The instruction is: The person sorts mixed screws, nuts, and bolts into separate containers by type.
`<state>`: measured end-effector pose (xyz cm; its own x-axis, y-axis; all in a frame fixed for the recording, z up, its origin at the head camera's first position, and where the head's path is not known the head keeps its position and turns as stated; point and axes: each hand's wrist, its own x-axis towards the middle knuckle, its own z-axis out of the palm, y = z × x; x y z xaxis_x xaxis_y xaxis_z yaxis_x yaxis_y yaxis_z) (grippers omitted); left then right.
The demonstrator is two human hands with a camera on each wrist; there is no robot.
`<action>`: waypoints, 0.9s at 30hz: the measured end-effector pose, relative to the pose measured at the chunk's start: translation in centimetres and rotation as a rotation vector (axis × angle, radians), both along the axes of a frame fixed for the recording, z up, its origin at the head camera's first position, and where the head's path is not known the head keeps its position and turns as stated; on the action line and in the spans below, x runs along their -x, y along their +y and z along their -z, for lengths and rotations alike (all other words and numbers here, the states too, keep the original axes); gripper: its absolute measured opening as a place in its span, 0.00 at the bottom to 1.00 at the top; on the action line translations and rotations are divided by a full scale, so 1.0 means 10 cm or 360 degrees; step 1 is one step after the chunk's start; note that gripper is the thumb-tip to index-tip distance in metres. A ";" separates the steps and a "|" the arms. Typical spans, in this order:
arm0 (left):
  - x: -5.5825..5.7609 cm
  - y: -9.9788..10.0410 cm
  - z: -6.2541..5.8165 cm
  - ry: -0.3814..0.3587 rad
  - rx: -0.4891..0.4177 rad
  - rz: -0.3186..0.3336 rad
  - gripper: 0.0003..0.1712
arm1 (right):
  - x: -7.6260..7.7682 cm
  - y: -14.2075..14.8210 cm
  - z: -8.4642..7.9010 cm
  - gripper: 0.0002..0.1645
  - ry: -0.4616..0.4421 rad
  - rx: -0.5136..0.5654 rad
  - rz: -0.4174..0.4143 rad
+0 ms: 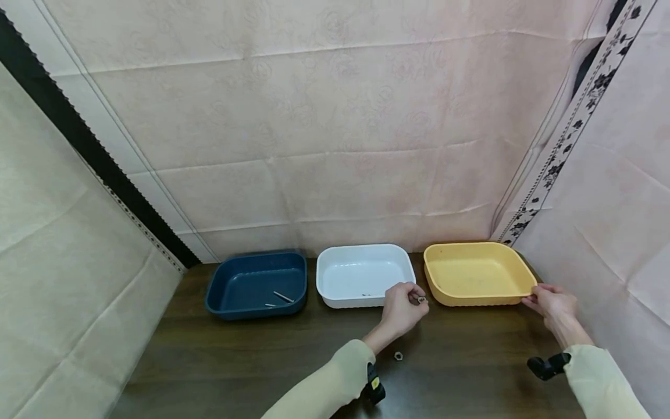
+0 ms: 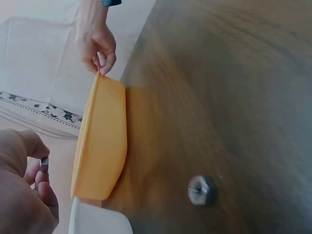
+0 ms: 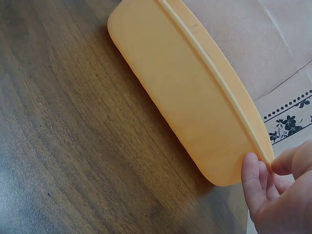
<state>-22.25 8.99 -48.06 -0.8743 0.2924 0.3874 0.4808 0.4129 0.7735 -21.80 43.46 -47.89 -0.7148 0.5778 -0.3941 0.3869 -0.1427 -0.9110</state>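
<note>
My left hand (image 1: 404, 308) is over the front right corner of the white tray (image 1: 348, 303), pinching a small metal nut (image 1: 421, 299) between thumb and fingers. In the left wrist view, only the edge of that nut (image 2: 44, 164) shows between the fingertips. My right hand (image 1: 553, 304) grips the rim of the yellow tray (image 1: 478, 273) at its front right corner, thumb on top and fingers beneath in the right wrist view. Another hex nut (image 1: 398, 356) lies on the wooden table in front of the left hand.
A dark blue tray (image 1: 256, 273) stands to the left, holding a few thin metal pieces (image 1: 283, 297). Tiny dark bits lie at the white tray's front inner edge. Pale cloth (image 1: 324, 145) hangs behind and on both sides of the table (image 1: 235, 372).
</note>
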 end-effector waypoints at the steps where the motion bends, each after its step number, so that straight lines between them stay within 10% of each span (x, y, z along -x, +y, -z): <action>1: 0.02 0.04 -0.01 -0.0011 -0.0004 -0.0005 0.04 | 0.00 0.00 0.01 0.15 0.0001 0.0005 -0.0002; 27: 0.39 0.82 -0.04 -0.0092 0.0011 -0.0179 0.03 | -0.02 -0.05 0.03 0.13 0.0084 0.0017 0.0048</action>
